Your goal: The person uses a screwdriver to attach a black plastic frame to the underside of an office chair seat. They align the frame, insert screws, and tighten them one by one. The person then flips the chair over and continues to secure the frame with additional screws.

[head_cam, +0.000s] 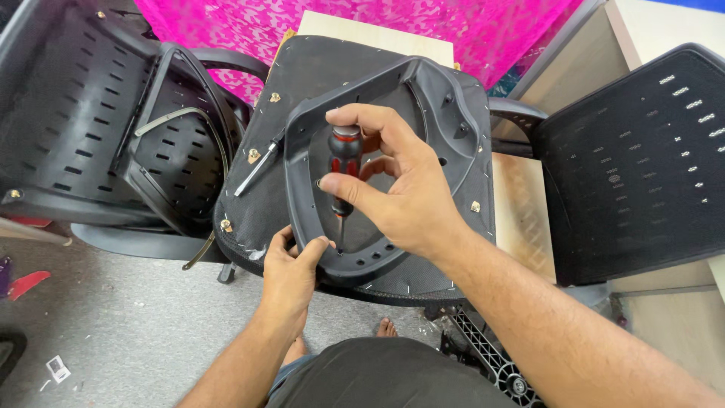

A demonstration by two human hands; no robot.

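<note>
Head view: right hand [400, 189] closed around a red-and-black screwdriver [343, 162], thumb and fingers pinching the handle, tip down into the black plastic bracket [362, 264]. Left hand [291, 268] just below the grip, thumb and fingers clamped on the bracket's near edge. Bracket lies on an upturned chair seat [302, 83]; a loose hex key [257, 168] sits left of the grip.

Only one camera is looking here. It is sitting on the person's head and pointing down and a bit forward. It is looking from close up at the upturned chair seat [362, 151], which is filling the middle. It is taking in the grey floor [128, 325] at the bottom left and the person's lap at the bottom edge.
</note>
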